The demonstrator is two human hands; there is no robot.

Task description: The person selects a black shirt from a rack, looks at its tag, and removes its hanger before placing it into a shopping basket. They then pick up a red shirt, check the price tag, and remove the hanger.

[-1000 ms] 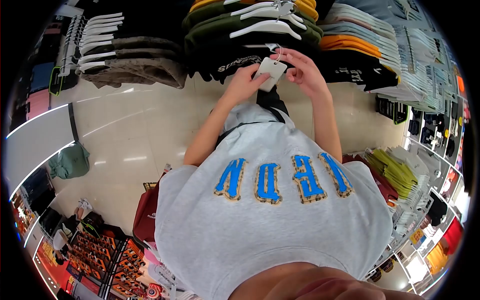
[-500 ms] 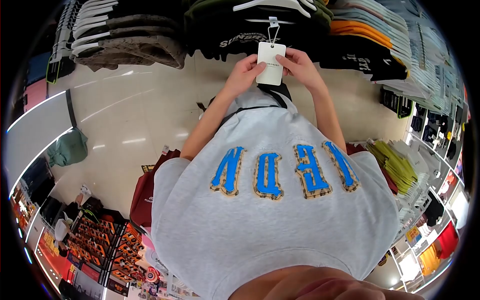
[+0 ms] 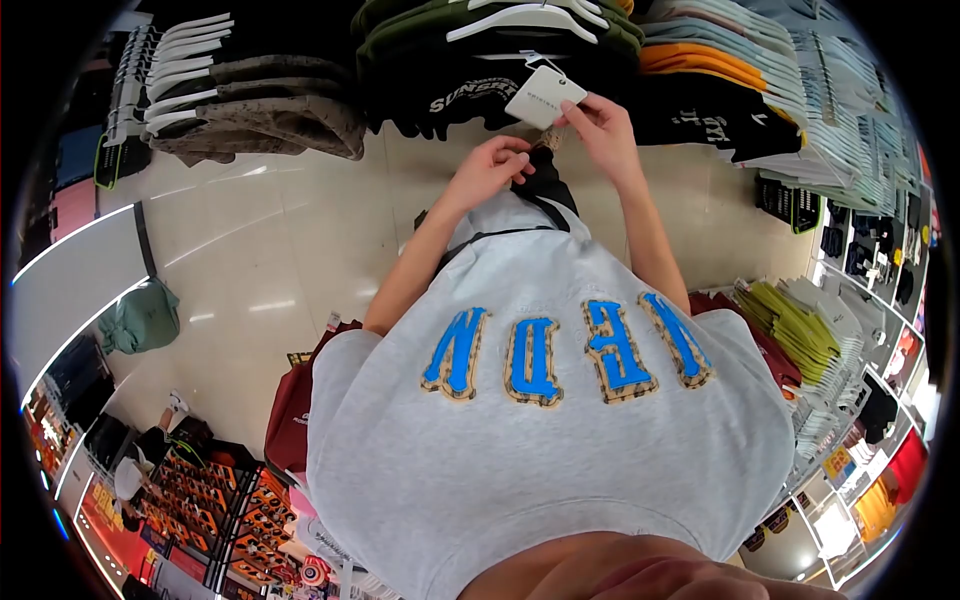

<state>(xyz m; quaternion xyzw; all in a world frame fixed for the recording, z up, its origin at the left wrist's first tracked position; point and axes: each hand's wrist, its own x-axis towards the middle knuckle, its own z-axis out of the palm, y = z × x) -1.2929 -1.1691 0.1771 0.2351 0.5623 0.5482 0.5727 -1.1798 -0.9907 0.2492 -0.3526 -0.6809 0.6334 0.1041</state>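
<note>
My right hand pinches the lower right corner of a white price tag between thumb and fingers. The tag is tilted and hangs by a loop from the black garment with white lettering. To the left of the tag and nearer my body, my left hand is off it, its fingers loosely bent and holding nothing. A white hanger shows above the black garment.
Brown garments hang at the upper left, orange ones at the upper right. Green clothes and a maroon garment flank my body. At the lower left, a person is beside a rack.
My left hand has let go of the tag and moved down toward my body. The tag has tilted and shifted up and left-ward, still in my right hand.
</note>
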